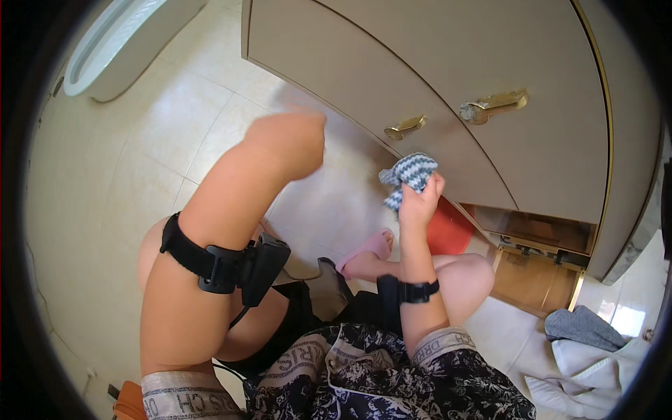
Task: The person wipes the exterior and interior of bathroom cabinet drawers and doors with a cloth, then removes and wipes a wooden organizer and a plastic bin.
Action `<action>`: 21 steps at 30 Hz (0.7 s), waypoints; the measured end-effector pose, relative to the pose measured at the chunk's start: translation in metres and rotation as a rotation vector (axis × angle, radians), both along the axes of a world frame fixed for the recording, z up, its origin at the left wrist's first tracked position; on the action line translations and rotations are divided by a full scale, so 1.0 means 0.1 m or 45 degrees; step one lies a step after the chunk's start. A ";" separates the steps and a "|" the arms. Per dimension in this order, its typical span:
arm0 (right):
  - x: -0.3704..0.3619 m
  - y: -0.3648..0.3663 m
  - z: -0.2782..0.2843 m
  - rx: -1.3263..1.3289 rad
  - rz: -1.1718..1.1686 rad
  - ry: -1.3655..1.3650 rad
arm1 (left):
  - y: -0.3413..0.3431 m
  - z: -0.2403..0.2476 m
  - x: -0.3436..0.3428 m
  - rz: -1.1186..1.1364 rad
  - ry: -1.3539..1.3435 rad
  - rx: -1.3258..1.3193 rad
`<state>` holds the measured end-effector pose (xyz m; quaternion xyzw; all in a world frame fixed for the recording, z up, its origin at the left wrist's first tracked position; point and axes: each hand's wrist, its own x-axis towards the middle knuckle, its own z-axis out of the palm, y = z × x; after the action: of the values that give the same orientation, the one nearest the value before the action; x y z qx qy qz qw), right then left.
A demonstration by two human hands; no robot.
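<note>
My right hand (pixel 422 201) is closed around a crumpled cloth (pixel 413 171) with blue-grey and white zigzag stripes, held just in front of the beige cabinet (pixel 336 52). The cloth hangs below a small gold handle (pixel 406 128) on the lower front, and a larger gold handle (pixel 494 106) sits to its right. To the left, my left hand (pixel 297 143) is raised over the tiled floor, apart from the cabinet. It is blurred and its fingers are turned out of sight.
A low wooden drawer or compartment (pixel 535 280) stands open at the cabinet's lower right, near a red panel (pixel 448 225). Grey cloth (pixel 584 327) and white cloth (pixel 595 374) lie at the right. A white porcelain fixture (pixel 115 52) stands far left; an orange object (pixel 131 400) is near left.
</note>
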<state>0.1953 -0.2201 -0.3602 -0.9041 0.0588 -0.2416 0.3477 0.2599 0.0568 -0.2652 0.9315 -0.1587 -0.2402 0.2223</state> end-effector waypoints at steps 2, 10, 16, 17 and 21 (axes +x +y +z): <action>-0.12 0.34 0.31 1.153 0.162 0.391 | 0.00 -0.06 -0.10 -0.190 0.231 -0.150; -0.22 0.75 1.19 1.903 0.722 0.643 | -0.22 -0.11 -0.08 0.395 0.585 -1.453; -0.23 0.03 1.90 0.362 0.667 0.308 | -0.01 0.06 0.35 1.083 0.261 -1.791; -0.20 -0.06 1.99 0.335 0.624 0.257 | -0.05 0.03 0.38 1.206 0.037 -1.765; 0.01 -0.34 2.17 0.230 0.505 0.023 | -0.78 -0.32 0.43 1.213 -0.663 -1.378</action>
<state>0.1964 -0.2538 -0.1435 -0.8652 -0.0959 -0.1541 0.4674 0.3025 -0.0213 -0.2971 0.6871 0.1174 0.2199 0.6825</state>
